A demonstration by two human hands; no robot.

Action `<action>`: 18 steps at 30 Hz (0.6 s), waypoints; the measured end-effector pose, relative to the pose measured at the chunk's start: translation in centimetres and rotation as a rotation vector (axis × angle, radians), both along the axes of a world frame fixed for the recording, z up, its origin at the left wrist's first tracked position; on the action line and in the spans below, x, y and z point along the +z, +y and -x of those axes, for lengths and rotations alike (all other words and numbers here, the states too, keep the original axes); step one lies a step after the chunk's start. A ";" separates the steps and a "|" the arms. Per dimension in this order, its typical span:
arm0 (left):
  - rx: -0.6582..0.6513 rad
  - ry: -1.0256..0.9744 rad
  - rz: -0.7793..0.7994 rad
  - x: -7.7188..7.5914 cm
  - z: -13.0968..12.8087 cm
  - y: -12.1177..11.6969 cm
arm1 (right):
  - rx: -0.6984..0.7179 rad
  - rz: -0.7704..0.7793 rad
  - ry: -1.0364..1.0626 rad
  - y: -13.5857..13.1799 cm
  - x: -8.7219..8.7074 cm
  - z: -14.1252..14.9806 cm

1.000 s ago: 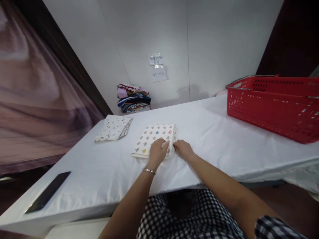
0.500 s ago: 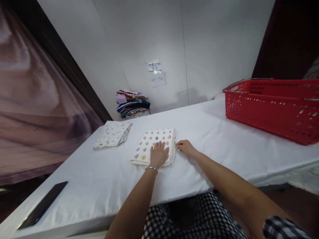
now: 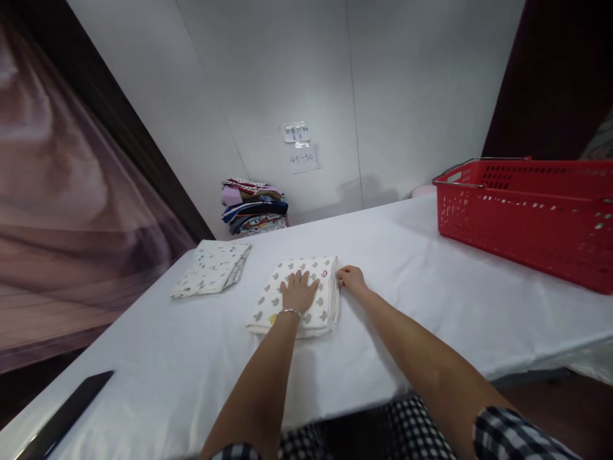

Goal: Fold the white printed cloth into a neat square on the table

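In the centre of the frame, a folded white cloth (image 3: 322,301) with grey prints lies on the white-covered table (image 3: 182,370). The person's left hand (image 3: 299,295) rests flat on top of it, palm down, the fingers spread well apart and gripping nothing; a silver-coloured bracelet (image 3: 290,311) circles that wrist. The right hand (image 3: 352,279) is at the cloth's right edge, just right of centre, with its fingers curled and their tips at the folded layers. Whether they pinch any fabric cannot be told.

Left of centre lies a second folded cloth (image 3: 211,269), white with small dark prints, well apart from both hands. A dark flat object (image 3: 69,415) runs out of the frame at the lower left. Above the second cloth, near the wall (image 3: 407,96), is a stack of folded fabrics (image 3: 255,207) in mixed colours. Two paper signs hang on the wall at upper centre, the lower one (image 3: 304,158) reading "45-50". A red basket (image 3: 522,223) with metal handles stands at the right edge.
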State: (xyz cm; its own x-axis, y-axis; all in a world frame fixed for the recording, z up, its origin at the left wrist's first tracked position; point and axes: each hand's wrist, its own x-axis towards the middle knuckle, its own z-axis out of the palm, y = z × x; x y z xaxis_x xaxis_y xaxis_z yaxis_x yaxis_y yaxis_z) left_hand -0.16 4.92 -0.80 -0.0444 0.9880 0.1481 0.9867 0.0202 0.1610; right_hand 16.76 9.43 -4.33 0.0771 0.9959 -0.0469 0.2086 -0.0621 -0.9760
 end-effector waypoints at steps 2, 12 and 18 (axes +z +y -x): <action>0.015 -0.002 0.010 -1.0 0.5 0.1 | -0.007 -0.008 -0.001 0.6 -0.3 0.0; 0.014 0.084 -0.036 -1.6 0.5 0.0 | 0.042 -0.009 -0.002 2.6 -0.9 0.3; 0.017 0.032 -0.079 -1.4 0.3 -0.3 | 0.076 0.005 0.038 2.3 -0.7 0.1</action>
State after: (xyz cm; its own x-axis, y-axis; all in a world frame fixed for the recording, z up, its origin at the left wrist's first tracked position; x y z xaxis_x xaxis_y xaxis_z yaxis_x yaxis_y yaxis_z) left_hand -0.49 4.57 -2.24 -0.0555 0.9722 0.2274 0.9910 0.0258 0.1315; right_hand 16.71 11.69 -4.99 -0.0006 0.9986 -0.0532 0.1752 -0.0523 -0.9831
